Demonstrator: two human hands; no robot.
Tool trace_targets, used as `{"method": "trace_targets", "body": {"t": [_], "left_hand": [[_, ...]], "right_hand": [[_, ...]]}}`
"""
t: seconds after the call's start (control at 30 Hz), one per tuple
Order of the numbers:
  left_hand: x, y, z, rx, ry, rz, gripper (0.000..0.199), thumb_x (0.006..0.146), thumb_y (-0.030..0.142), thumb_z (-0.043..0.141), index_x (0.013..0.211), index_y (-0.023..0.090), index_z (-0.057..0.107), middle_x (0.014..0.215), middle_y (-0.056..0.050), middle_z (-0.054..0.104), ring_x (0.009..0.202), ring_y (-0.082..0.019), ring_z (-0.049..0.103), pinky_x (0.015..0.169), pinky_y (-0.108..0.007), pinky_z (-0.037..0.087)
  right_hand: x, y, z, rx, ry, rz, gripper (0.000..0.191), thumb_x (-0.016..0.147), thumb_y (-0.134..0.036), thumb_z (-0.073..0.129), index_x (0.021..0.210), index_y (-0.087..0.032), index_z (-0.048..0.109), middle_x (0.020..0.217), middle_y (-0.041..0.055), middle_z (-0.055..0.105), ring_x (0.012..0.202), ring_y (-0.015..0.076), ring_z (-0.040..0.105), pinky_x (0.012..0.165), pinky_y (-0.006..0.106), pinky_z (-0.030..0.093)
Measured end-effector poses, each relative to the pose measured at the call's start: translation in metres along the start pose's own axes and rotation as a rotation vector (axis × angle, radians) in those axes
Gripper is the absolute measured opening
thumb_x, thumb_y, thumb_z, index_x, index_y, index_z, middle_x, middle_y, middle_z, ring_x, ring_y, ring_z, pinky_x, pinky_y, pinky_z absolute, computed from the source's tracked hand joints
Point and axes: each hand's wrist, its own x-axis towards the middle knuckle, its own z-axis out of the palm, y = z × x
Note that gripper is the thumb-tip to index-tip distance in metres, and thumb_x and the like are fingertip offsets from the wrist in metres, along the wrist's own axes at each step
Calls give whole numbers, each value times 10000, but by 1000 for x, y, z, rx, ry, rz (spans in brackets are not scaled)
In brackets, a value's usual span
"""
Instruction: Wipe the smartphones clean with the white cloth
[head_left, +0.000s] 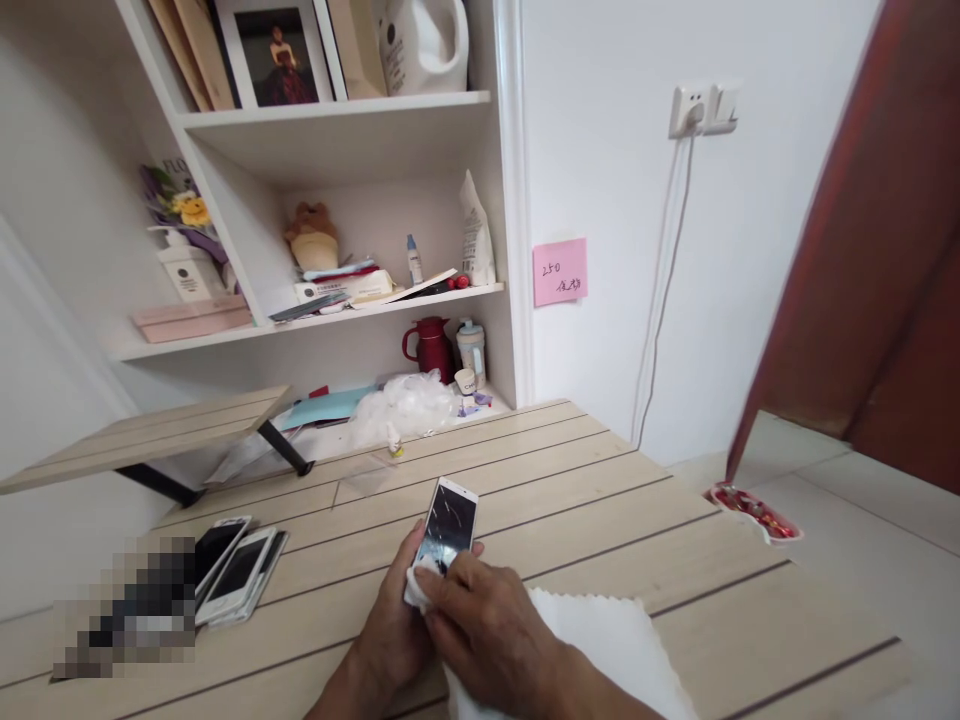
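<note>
A white-framed smartphone (452, 515) with a dark screen and pale streaks across it is held above the striped wooden table. My left hand (390, 615) is closed around its lower part from beneath. My right hand (491, 620) pinches a small bunched white cloth (418, 588) against the lower end of the screen. The phone's bottom edge is hidden by the cloth and my fingers. Under my right forearm, a larger white cloth (611, 640) with a scalloped edge lies flat on the table.
Several phones (238, 578) lie at the left, partly blurred out. A raised wooden stand (157, 430) is behind them. A clear plastic bag (366, 475) lies near the shelf unit (337, 118). Beyond the table's right edge, a pink tray (757, 515) sits lower down.
</note>
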Motion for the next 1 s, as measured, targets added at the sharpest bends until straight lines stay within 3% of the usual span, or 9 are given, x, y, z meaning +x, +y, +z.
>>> {"method": "trace_targets", "body": {"t": [0.1,0.17,0.33,0.53,0.7,0.87,1.0], "left_hand": [[1,-2,2,-57,-8,123,270,880,352,608,955,114,710,924,-68,763,896,-211,700,933,-303,472],[1,-3,2,-69,-12,150,243,880,337,610,943,124,709,928,-59,764,896,-206,701,935,-298,471],[0,0,0,-14,-24,27,477,890,474,554,1064,52,693,993,-152,754,919,-257,701,926,-350,487],[4,2,-2,-119,-119,78,444,924,403,523,1167,55,653,1051,-154,744,1018,-264,681,976,-366,466],[5,4,-7,-111,-62,84,556,890,491,552,1168,18,642,1085,-198,728,967,-286,696,945,-393,490],[6,6,-11,-151,-108,98,562,881,516,555,1154,35,651,1066,-190,734,1002,-299,690,932,-397,505],[11,5,-13,-166,-19,111,586,853,528,591,1138,20,655,1049,-180,739,966,-288,702,920,-378,521]], "right_hand": [[-2,10,6,-14,98,165,368,954,-212,439,1305,-271,535,866,43,571,689,161,577,628,262,455],[-4,14,9,-19,107,194,371,964,-200,423,1312,-260,536,840,40,557,677,155,568,619,252,444],[-7,13,13,109,-16,-39,384,971,-218,441,1339,-289,522,834,33,548,668,151,557,605,251,444],[-7,23,17,71,157,191,371,980,-195,403,1313,-226,565,827,51,540,709,174,586,662,292,498],[-9,18,17,129,-7,6,376,964,-214,468,1325,-267,558,873,49,566,718,162,602,663,271,519],[-6,17,18,38,123,159,369,983,-199,406,1312,-232,567,877,72,577,769,189,627,693,300,535],[-5,10,19,37,-32,32,390,969,-212,416,1337,-243,545,939,90,594,763,191,646,671,289,542]]}}
